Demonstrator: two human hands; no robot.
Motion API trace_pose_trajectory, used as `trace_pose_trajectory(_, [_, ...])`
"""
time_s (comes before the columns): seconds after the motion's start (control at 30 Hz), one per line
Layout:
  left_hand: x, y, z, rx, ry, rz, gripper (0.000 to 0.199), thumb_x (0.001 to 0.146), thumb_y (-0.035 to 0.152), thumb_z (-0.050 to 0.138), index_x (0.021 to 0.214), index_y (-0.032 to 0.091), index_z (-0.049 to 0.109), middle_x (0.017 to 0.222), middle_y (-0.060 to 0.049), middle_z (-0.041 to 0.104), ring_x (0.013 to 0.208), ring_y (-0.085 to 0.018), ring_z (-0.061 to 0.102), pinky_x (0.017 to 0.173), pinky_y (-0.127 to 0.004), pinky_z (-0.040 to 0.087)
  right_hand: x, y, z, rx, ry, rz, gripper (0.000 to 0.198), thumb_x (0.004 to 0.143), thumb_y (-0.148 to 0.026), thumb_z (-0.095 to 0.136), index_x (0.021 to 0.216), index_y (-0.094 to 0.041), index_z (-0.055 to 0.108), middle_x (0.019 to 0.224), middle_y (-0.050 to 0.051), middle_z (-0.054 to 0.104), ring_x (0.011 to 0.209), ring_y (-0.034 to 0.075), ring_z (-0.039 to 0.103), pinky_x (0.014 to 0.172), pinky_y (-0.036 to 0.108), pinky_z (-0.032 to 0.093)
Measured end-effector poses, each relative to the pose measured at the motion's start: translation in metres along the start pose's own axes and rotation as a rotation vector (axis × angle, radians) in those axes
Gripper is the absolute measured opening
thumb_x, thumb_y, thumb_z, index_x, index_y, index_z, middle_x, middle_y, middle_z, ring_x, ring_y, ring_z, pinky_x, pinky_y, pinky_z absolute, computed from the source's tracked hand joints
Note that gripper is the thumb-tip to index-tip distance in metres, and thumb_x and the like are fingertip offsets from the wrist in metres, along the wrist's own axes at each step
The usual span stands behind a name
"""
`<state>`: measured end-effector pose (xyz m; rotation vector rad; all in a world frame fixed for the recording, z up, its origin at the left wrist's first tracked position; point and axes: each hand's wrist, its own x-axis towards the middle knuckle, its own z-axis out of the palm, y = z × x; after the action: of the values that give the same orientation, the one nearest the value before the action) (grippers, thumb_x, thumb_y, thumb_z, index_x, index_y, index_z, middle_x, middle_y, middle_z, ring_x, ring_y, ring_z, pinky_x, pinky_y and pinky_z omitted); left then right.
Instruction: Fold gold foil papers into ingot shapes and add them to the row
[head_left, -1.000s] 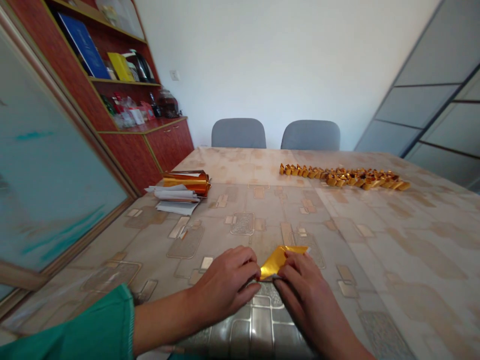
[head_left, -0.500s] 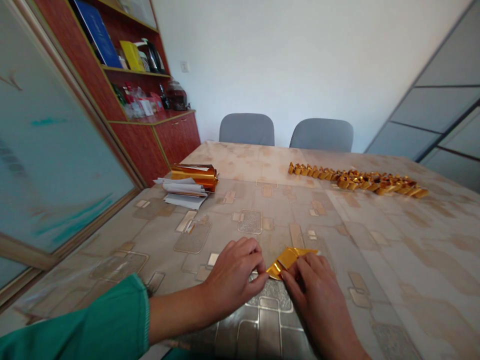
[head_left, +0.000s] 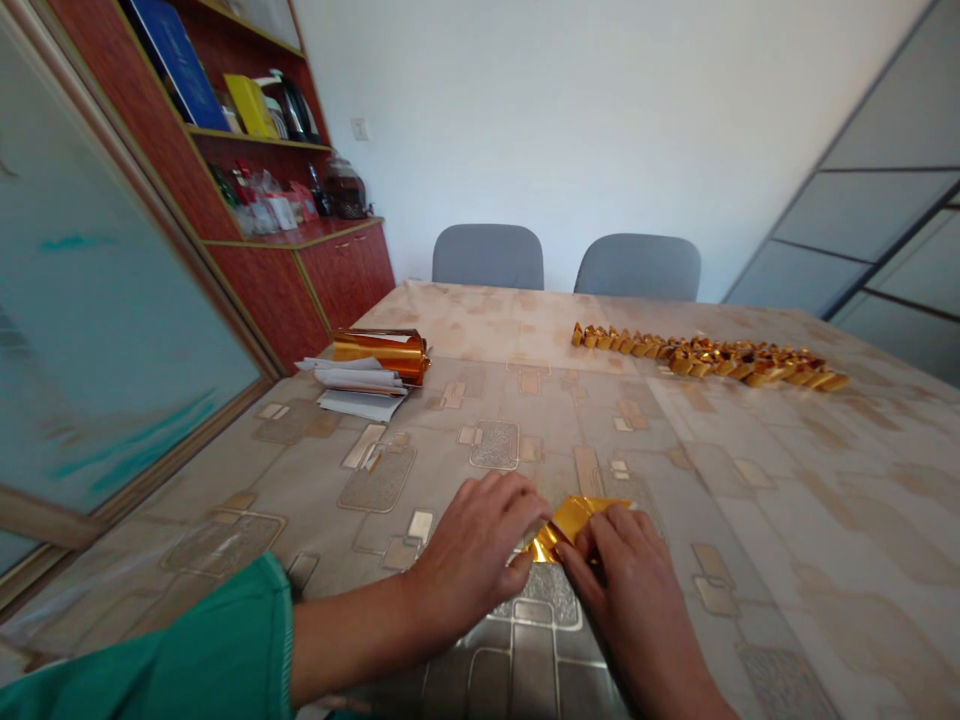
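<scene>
A partly folded sheet of shiny gold foil paper [head_left: 576, 514] lies on the patterned tablecloth, between my two hands. My right hand [head_left: 626, 575] pinches its near right side, thumb toward me and fingers curled over the top. At the left end, my left hand [head_left: 484, 545] has its thumb and forefinger closed around the foil's corner, with the fingers bent over it. Part of the foil is hidden beneath the fingers of both hands.
A roll of gold foil sheets [head_left: 382, 352] lies at the left back of the table, beside a stack of grey-white papers [head_left: 360, 385]. Rows of folded gold foil pieces [head_left: 720, 358] stand at the back right. Two grey chairs [head_left: 487, 255] are beyond the far edge.
My left fingers have moved up and right over the foil's left corner, which now bends between thumb and forefinger. My right hand has kept its hold. The view has shifted slightly.
</scene>
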<state>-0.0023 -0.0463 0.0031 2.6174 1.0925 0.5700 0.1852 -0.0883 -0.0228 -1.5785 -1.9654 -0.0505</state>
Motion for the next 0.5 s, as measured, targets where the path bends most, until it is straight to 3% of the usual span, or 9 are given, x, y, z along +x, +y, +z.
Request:
trace_pose_trajectory(0.07, [0.001, 0.001, -0.001, 0.058, -0.03, 0.148, 0.015, 0.092, 0.016, 0.065, 0.105, 0.023, 0.064, 0.11, -0.002, 0.063, 0.1, -0.021, 0.055, 0.083, -0.034, 0.043, 0.0, 0.0, 0.002, -0.005, 0.006, 0.012, 0.044, 0.102, -0.051, 0.042, 0.07, -0.023, 0.051, 0.072, 0.005, 0.055, 0.071, 0.024, 0.051, 0.065, 0.035, 0.036])
trace_pose_trajectory(0.23, [0.0, 0.001, 0.001, 0.215, -0.073, 0.383, 0.009, 0.097, 0.023, 0.06, 0.094, 0.016, 0.065, 0.089, -0.002, 0.064, 0.085, -0.019, 0.056, 0.077, -0.032, 0.046, 0.0, 0.005, 0.007, -0.033, 0.024, 0.012, 0.031, 0.099, -0.038, 0.053, 0.072, -0.022, 0.051, 0.074, 0.005, 0.056, 0.072, 0.025, 0.052, 0.064, 0.035, 0.038])
trace_pose_trajectory(0.3, [-0.004, 0.002, 0.002, 0.272, -0.06, 0.433, 0.01, 0.097, 0.019, 0.058, 0.092, 0.014, 0.065, 0.086, -0.004, 0.063, 0.081, -0.019, 0.056, 0.074, -0.032, 0.047, -0.001, 0.01, 0.007, -0.03, 0.003, -0.029, 0.024, 0.096, -0.03, 0.058, 0.074, -0.022, 0.054, 0.076, 0.005, 0.058, 0.074, 0.025, 0.054, 0.065, 0.035, 0.04])
trace_pose_trajectory(0.5, [-0.017, 0.011, 0.007, 0.386, -0.073, 0.445, 0.018, 0.098, 0.013, 0.05, 0.111, 0.01, 0.062, 0.099, -0.012, 0.066, 0.089, -0.023, 0.058, 0.079, -0.035, 0.05, -0.006, 0.022, -0.008, 0.091, -0.119, -0.144, 0.016, 0.097, -0.013, 0.05, 0.093, -0.021, 0.063, 0.095, 0.006, 0.064, 0.09, 0.021, 0.061, 0.082, 0.034, 0.052])
